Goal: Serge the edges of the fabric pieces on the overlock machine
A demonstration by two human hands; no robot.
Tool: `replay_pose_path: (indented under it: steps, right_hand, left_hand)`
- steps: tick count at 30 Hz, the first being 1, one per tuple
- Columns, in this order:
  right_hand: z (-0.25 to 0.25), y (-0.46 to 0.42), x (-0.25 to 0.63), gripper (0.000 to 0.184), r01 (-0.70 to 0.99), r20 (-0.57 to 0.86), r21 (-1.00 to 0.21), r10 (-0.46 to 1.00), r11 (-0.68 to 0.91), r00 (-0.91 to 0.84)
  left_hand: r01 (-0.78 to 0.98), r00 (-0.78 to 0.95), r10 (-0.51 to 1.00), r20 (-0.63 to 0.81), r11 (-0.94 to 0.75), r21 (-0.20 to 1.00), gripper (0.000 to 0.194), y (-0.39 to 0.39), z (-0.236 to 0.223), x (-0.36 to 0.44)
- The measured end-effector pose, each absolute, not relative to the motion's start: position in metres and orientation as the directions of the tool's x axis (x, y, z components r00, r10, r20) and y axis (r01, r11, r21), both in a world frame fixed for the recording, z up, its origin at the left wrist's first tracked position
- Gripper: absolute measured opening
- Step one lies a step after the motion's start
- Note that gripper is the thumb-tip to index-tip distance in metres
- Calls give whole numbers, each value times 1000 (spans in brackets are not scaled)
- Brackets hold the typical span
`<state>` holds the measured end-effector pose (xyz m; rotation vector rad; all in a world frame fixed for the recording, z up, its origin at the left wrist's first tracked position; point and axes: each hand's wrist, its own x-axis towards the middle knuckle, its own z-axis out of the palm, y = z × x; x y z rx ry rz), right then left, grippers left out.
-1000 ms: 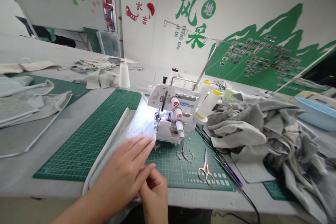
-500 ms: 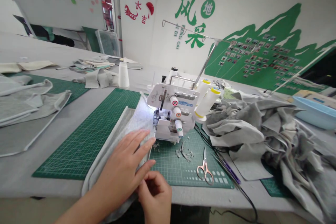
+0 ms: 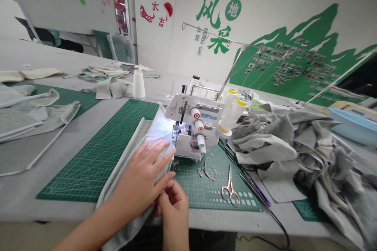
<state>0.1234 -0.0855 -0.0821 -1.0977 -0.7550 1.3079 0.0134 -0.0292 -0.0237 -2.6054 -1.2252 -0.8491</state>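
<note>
My left hand [image 3: 145, 172] lies spread on a piece of grey fabric [image 3: 160, 127] with a pale bound edge, its fingers pointing toward the overlock sewing machine [image 3: 210, 104]. Just below it, my right hand [image 3: 175, 211] is closed in a pinch on the fabric's right edge, by the left thumb; the exact grip is partly hidden. The far end of the fabric reaches the lit needle area at the machine's left side. Its near end hangs over the table edge.
Scissors [image 3: 230, 188], tweezers [image 3: 251, 188] and grey trimmings [image 3: 207, 170] lie right of my hands on the green cutting mat [image 3: 188, 192]. A heap of grey cloth [image 3: 273, 145] fills the right side, beside a blue basin [image 3: 353, 125]. Sewn grey pieces [image 3: 32, 125] lie left.
Both hands have moved slightly forward, toward the machine, and the fabric under them has shifted the same way. The scissors and machine stay in place.
</note>
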Motion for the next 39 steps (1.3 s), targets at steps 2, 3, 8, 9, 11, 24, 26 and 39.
replay_pose_path:
  steps: [2, 3, 8, 9, 11, 24, 26, 39]
  right_hand:
    - [-82, -85, 124, 18, -377, -124, -925, 978, -53, 166]
    - [-83, -84, 125, 17, -384, -112, -923, 979, -39, 170]
    - [-81, -79, 125, 11, -404, -83, -915, 978, 1, 191]
    - [-80, -77, 125, 13, -425, -89, -905, 977, 1, 192]
    - [-78, -75, 124, 20, -488, -96, -873, 980, 3, 177]
    - [-75, -80, 128, 19, -332, 48, -938, 986, 99, 158]
    - [-76, -83, 128, 19, -290, 44, -952, 984, 94, 175]
    - [-80, -87, 131, 31, 89, 278, -960, 941, 266, 191]
  left_hand:
    - [742, 511, 666, 543, -661, 113, 45, -27, -23, 13]
    - [740, 512, 666, 542, -663, 116, 44, -25, -22, 13]
    - [738, 516, 660, 546, -667, 107, 45, -16, -17, 15]
    - [740, 519, 654, 551, -666, 93, 45, -16, -16, 15]
    - [737, 534, 629, 565, -674, 54, 43, -18, -15, 15]
    - [723, 518, 617, 592, -686, 82, 44, -51, -19, 12]
    - [727, 527, 619, 583, -683, 69, 44, -47, -19, 12]
    - [728, 526, 649, 550, -678, 104, 42, -24, -21, 13]
